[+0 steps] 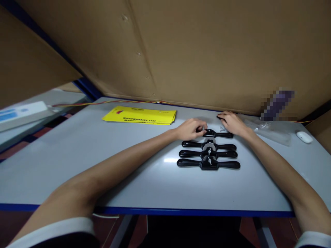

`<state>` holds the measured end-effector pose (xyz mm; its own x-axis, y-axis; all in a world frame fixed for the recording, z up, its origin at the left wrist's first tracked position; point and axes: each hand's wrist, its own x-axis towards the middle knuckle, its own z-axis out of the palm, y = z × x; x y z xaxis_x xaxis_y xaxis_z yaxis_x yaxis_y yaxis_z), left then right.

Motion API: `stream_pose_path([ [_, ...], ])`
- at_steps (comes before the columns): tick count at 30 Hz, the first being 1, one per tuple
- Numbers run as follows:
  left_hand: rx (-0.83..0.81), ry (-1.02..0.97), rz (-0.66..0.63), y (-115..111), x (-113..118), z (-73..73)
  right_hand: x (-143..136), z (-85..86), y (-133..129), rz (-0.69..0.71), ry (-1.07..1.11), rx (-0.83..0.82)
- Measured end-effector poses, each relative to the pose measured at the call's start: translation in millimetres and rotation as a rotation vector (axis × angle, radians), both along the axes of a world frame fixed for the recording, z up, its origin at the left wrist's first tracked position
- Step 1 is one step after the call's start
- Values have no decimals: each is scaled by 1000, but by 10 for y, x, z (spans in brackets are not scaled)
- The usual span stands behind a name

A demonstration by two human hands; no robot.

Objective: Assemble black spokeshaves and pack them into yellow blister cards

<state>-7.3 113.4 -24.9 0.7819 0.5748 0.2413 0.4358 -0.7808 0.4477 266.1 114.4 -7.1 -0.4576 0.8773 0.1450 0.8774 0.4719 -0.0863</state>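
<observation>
Left hand (191, 128) grasping, right hand (232, 123) at a small dark piece (218, 117), grip unclear, the farthest black spokeshave (212, 133) is apparently being steadied beyond three others (190, 154), careful alignment seemingly being called for next.

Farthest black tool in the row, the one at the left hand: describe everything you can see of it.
The farthest black tool is glossy, perhaps painted metal, with a central body bearing small pale spots and a slim handle widening toward its right end. It lies on the grey table, behind three similar tools and roughly parallel to them. The left hand covers its left end; whether it grips is unclear.
</observation>
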Motion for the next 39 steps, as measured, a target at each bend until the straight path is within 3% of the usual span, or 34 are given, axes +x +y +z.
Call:
stream_pose_path([
  [9, 34, 97, -83, 150, -209, 121, 45, 61, -161, 66, 43, -10],
  [16, 12, 128, -32, 206, -257, 135, -21, 7, -344, -68, 57, 13],
  [25, 45, 195, 145, 354, -236, 116, 338, -62, -818, 3, 90, 59],
  [31, 83, 236, 355, 418, -162, 78, 437, -131, -851, 33, 193, 67],
  [39, 187, 264, 312, 556, 11, 61, 429, -189, -857, 13, 282, 41],
])
